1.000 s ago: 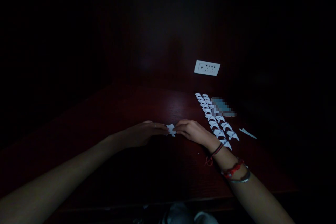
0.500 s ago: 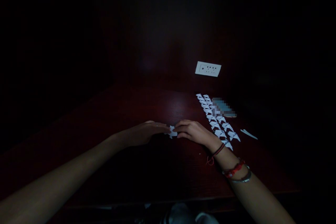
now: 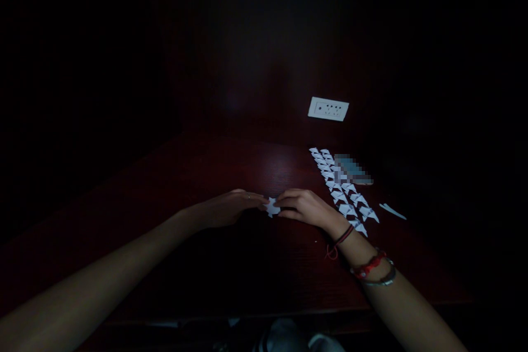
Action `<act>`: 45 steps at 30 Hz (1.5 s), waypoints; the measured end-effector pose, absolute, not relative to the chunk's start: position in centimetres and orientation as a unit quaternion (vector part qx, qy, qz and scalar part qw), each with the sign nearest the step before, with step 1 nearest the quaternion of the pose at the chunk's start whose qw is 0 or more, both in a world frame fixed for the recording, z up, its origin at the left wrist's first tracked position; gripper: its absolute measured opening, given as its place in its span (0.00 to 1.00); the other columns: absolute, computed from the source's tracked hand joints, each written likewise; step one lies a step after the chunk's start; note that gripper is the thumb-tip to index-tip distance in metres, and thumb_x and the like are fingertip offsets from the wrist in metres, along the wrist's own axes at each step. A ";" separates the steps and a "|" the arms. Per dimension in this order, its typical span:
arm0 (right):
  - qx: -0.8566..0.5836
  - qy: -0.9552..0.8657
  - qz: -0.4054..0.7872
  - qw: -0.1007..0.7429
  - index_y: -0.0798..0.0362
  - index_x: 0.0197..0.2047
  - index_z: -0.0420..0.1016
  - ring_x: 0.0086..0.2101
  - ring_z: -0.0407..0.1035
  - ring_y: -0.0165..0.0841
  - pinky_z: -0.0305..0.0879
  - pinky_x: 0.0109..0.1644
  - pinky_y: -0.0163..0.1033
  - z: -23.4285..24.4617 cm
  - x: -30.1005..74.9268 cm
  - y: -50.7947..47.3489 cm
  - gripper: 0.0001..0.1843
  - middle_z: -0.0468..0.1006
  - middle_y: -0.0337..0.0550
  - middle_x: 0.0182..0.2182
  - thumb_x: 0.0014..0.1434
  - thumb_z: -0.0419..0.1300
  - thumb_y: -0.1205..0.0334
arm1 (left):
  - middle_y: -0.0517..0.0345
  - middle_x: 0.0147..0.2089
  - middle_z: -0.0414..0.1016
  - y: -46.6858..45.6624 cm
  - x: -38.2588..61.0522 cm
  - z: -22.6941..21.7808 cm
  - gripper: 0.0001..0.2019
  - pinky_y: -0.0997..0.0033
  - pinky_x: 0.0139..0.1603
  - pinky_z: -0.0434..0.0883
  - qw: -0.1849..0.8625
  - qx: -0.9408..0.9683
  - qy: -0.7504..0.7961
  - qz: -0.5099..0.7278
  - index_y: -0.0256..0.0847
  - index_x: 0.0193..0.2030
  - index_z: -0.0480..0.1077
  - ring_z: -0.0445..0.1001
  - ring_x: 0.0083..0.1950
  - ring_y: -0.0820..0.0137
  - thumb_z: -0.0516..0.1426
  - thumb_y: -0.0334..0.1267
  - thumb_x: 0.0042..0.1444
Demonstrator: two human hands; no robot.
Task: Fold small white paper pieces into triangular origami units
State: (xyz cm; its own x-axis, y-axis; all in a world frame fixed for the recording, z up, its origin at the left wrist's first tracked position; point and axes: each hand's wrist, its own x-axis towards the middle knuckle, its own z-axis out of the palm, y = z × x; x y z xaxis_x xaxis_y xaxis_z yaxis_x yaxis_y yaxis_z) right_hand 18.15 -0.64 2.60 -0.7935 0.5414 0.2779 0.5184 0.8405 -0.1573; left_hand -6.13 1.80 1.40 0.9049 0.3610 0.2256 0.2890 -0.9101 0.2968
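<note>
A small white folded paper piece [image 3: 272,207] with pointed corners lies on the dark red table between my hands. From the left, the fingertips of my left hand [image 3: 231,208] press on its edge; the fingers are long and held together, a ring shows on one, and the thumb is mostly hidden. On the opposite edge my right hand [image 3: 303,206] grips the same piece with curved fingers, its thumb nearer to me. Just beyond the right wrist, two slanting rows of similar folded paper pieces [image 3: 339,196] run away from me.
Partly pixelated, a flat phone-like object [image 3: 358,172] lies beside the rows. Two thin white strips [image 3: 392,210] rest farther right on the table [image 3: 223,159]. A white socket plate [image 3: 329,109] is on the back wall. Surroundings are very dark.
Both hands stay on the paper piece with almost the same grip. The whole scene has shifted very slightly to the right in the view.
</note>
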 end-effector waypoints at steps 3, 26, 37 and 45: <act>-0.280 -0.948 0.022 0.153 0.55 0.43 0.69 0.41 0.65 0.30 0.60 0.45 0.35 2.7 18.0 -0.7 0.13 0.71 0.45 0.40 0.57 0.50 0.61 | 0.59 0.57 0.58 1.9 -6.3 1.3 0.31 0.63 0.55 0.57 0.122 0.968 0.173 0.138 0.46 0.53 0.58 0.56 0.58 0.70 0.44 0.14 0.44; -0.298 -0.929 0.108 0.190 0.56 0.36 0.70 0.34 0.64 0.27 0.60 0.38 0.32 1.7 17.7 -0.2 0.11 0.69 0.43 0.32 0.59 0.47 0.63 | 0.59 0.58 0.56 -0.9 -4.9 1.4 0.26 0.66 0.54 0.53 0.011 0.964 0.247 0.094 0.49 0.57 0.52 0.57 0.56 0.67 0.47 0.23 0.53; -0.290 -0.929 0.120 0.198 0.56 0.38 0.71 0.35 0.64 0.28 0.61 0.40 0.33 1.9 17.8 -0.5 0.12 0.69 0.44 0.34 0.58 0.48 0.63 | 0.57 0.58 0.55 -0.8 -5.0 1.4 0.28 0.64 0.54 0.53 0.019 0.965 0.240 0.101 0.47 0.57 0.54 0.54 0.57 0.66 0.47 0.21 0.50; -0.324 -0.922 0.099 0.189 0.57 0.35 0.67 0.33 0.63 0.28 0.60 0.38 0.33 1.3 17.2 -0.2 0.12 0.67 0.44 0.31 0.60 0.45 0.62 | 0.57 0.58 0.56 -0.9 -4.8 1.3 0.28 0.65 0.55 0.53 0.028 0.964 0.238 0.116 0.47 0.57 0.53 0.56 0.56 0.67 0.48 0.22 0.50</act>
State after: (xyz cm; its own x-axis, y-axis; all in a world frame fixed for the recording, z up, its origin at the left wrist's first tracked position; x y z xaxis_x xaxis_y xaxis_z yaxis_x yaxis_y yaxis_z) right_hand 17.23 -0.19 1.30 -0.7187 0.6343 0.2849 0.5596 0.7708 -0.3045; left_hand -4.78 -0.92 1.25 0.8601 0.4648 0.2101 0.4519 -0.8854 0.1087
